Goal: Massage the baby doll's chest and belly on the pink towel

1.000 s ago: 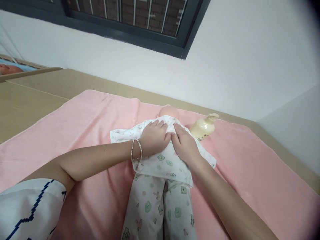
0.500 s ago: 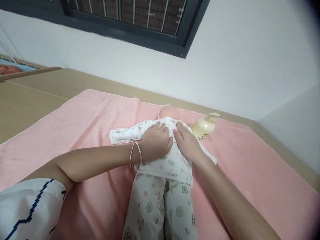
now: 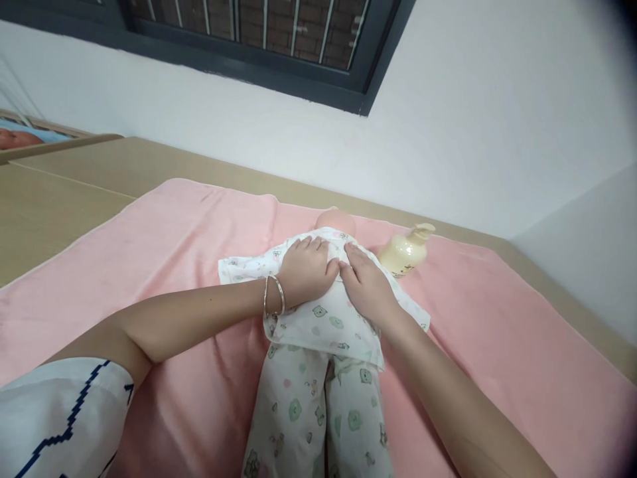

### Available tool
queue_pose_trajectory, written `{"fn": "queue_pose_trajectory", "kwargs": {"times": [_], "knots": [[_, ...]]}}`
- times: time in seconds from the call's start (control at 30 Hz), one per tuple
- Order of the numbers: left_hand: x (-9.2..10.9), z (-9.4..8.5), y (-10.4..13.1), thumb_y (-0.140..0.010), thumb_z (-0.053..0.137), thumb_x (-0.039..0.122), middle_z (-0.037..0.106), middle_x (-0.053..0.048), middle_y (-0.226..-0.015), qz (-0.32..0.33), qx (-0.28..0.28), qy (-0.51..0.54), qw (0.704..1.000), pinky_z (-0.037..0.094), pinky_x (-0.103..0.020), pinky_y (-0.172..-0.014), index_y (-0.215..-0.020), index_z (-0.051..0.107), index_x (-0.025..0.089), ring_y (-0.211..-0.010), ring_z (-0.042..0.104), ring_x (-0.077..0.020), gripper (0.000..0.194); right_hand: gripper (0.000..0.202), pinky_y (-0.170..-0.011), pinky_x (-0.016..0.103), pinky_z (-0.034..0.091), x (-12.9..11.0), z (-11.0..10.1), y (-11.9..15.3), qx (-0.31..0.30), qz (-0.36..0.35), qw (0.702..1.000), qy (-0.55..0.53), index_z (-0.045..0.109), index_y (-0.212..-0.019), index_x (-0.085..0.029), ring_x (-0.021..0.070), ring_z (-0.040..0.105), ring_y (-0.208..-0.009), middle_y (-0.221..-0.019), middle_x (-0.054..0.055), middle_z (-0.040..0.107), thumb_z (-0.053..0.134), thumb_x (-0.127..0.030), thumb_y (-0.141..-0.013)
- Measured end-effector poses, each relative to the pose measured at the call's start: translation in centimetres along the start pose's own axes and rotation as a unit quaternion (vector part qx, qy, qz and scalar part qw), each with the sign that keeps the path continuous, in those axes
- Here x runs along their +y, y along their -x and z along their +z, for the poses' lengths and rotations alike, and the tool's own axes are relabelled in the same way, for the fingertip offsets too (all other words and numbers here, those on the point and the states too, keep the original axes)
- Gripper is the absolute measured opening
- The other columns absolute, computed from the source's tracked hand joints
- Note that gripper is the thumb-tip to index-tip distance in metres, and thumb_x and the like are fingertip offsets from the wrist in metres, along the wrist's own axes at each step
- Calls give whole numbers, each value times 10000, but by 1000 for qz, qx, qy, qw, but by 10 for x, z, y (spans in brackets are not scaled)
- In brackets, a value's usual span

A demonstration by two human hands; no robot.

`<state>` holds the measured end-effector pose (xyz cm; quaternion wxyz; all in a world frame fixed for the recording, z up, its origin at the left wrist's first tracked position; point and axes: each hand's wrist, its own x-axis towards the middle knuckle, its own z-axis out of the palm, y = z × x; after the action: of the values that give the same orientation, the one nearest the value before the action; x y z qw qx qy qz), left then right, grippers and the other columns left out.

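Observation:
A baby doll (image 3: 336,220) lies on a pink towel (image 3: 164,245), dressed in a white printed top (image 3: 323,322) and matching trousers (image 3: 303,411). My left hand (image 3: 304,271), with a silver bangle at the wrist, rests flat on the doll's chest. Beside it, my right hand (image 3: 365,284) lies flat on the top too, fingers pointing toward the doll's head. Both palms press on the fabric and the thumbs almost touch. Only the crown of the doll's head shows beyond the fingers.
A cream pump bottle (image 3: 405,251) lies on the towel just right of the doll's head. The towel covers a tan surface (image 3: 54,199) against a white wall under a dark-framed window (image 3: 279,53). A picture frame edge (image 3: 30,136) shows far left.
Both hands slid a little down the doll's chest and then back up toward its head, staying flat on the top. The doll and bottle have not moved.

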<state>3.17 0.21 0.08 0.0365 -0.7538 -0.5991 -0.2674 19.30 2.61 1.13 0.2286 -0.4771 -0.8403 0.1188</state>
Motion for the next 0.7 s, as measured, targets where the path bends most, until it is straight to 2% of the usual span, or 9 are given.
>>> {"fn": "queue_pose_trajectory", "kwargs": {"times": [0.2, 0.37, 0.5, 0.6, 0.7], "knots": [[0, -1, 0, -974, 360, 309, 677, -167, -1246, -2, -1, 2, 1000, 438, -474, -1058, -1215, 626, 88, -1192, 598, -315, 422, 584, -1210, 546, 307, 0, 3, 1, 18, -16, 1000, -1, 484, -1472, -116, 300, 365, -1467, -1543, 149, 444, 336, -412, -991], [0, -1, -1, -977, 356, 318, 678, -161, -1242, -8, -8, 6, 1000, 431, -461, -1076, -1222, 624, 77, -1210, 590, -312, 436, 605, -1207, 535, 311, -1, 3, 1, 19, -22, 1000, 4, 490, -1458, -68, 305, 377, -1458, -1525, 182, 459, 324, -407, -986], [-1, -1, -1, -979, 359, 320, 676, -163, -1248, -8, -6, 9, 1000, 432, -466, -1077, -1235, 618, 78, -1213, 590, -309, 437, 590, -1210, 535, 302, -2, 3, 2, 20, -18, 1000, -1, 486, -1465, -101, 295, 368, -1465, -1535, 161, 454, 332, -406, -984], [0, 2, 4, -984, 364, 320, 664, -176, -1278, 4, 3, 2, 1000, 430, -480, -1082, -1258, 608, 65, -1228, 584, -321, 447, 595, -1220, 523, 283, 0, 1, -3, 8, 12, 1000, -11, 491, -1461, -102, 301, 352, -1472, -1553, 153, 430, 351, -416, -975], [4, 4, 12, -984, 382, 308, 605, -199, -1379, 35, 25, -7, 999, 388, -491, -1130, -1313, 575, 35, -1323, 521, -342, 469, 568, -1200, 510, 315, 7, -2, -10, 0, 48, 998, -29, 546, -1410, -134, 316, 385, -1450, -1527, 139, 471, 357, -446, -974]]}}
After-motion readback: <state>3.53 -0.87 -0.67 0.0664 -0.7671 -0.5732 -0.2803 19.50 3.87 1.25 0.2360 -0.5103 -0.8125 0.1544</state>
